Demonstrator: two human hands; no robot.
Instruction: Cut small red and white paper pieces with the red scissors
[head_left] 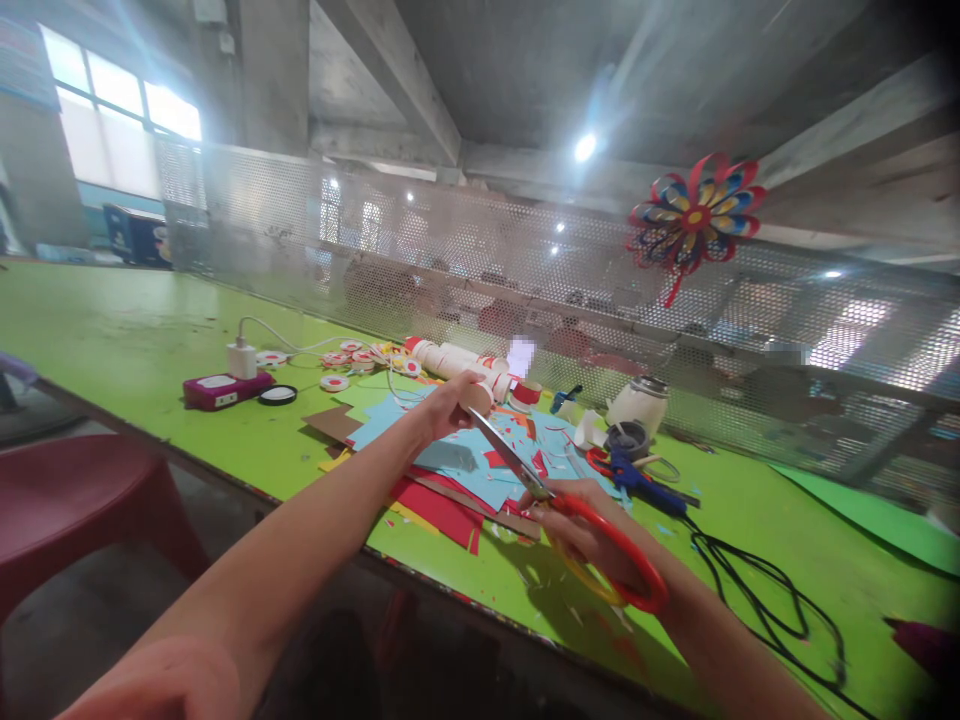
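A person at a green tabletop (277, 440) holds scissors (535, 488) in the right hand (581, 515), above a litter of cut paper, with the blades aimed away from the body and toward the left hand (452, 405). The scissors' long axis runs on a slant, from the red and yellow handle loops at lower right up to the tip at upper left, which meets or nearly meets a small tan round piece (480, 398) pinched in the left hand's grip. The right hand's grip is closed about the handles, some of its fingers hidden behind the red loop. From here one cannot tell whether the tip touches the round piece or only overlaps it in view, nor whether that piece is a disc or a tube's end. Below lie light-blue sheets (491, 487) and red paper (442, 515), partly covered by scraps. A blue glue gun (649, 485) rests at right, its black cord (757, 590) cut off at the lower edge; a pale patch (521, 355) behind the hands is blurred, and shapes beyond the perforated screen (465, 230) are hard to make out.
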